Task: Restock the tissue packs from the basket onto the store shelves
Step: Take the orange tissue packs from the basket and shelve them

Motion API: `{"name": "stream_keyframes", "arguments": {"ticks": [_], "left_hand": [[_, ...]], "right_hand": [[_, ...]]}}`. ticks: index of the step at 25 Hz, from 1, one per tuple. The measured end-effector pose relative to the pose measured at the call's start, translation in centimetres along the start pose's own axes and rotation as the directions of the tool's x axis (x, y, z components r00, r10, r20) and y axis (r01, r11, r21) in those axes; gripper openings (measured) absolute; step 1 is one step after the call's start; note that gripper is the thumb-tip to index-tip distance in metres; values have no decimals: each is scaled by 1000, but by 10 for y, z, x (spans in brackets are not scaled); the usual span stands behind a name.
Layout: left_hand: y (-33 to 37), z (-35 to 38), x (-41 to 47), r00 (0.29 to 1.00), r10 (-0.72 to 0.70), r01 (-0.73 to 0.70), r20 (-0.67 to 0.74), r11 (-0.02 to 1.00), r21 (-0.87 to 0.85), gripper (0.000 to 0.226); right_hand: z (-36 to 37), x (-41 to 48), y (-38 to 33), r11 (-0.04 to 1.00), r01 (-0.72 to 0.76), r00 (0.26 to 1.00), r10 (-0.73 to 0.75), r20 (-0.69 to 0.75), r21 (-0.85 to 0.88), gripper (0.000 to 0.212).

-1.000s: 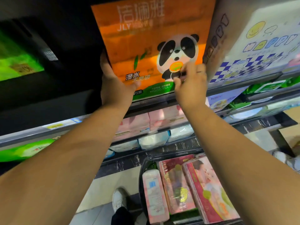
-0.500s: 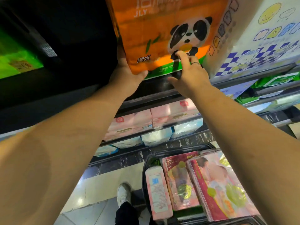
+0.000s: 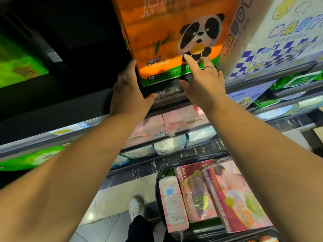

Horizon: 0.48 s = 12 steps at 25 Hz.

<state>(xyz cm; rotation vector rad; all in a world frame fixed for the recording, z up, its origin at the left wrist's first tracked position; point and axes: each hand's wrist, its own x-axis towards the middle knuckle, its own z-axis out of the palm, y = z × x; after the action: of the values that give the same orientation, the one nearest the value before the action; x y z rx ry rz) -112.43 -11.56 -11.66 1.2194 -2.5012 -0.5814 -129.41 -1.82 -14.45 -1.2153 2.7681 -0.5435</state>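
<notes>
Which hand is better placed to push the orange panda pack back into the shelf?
Probably right. The right hand lays straight fingers on the front of the orange pack, ready to push straight back. The left hand holds its lower left corner from the side, better for steadying.

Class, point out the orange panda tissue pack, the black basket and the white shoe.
orange panda tissue pack [image 3: 157, 41], head view, on its orange front.
black basket [image 3: 192, 158], head view, on its far rim.
white shoe [image 3: 135, 206], head view, on its upper.
</notes>
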Motion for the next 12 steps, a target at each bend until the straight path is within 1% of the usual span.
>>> {"name": "stream_keyframes", "arguments": {"ticks": [2,4,6,9,12], "left_hand": [[-1,-3,-10,998,19,-24,67,997,71,93],[-3,-7,-20,983,125,-144,134,980,137,90],[-9,-12,-30,956,235,-271,178,938,217,88],[-16,-18,-51,895,360,-431,264,851,301,87],[-21,-19,-76,801,493,-580,340,778,241,83]], "right_hand": [[-5,-14,-6,1000,-11,1000,10,-7,-7,67],[-14,-38,-13,998,-26,1000,26,-2,-64,66],[-21,-68,-17,988,-30,999,33,17,-151,66],[-28,-132,-19,970,-65,997,72,22,-233,66],[-29,-198,-26,944,-206,972,228,57,-259,67]]}}
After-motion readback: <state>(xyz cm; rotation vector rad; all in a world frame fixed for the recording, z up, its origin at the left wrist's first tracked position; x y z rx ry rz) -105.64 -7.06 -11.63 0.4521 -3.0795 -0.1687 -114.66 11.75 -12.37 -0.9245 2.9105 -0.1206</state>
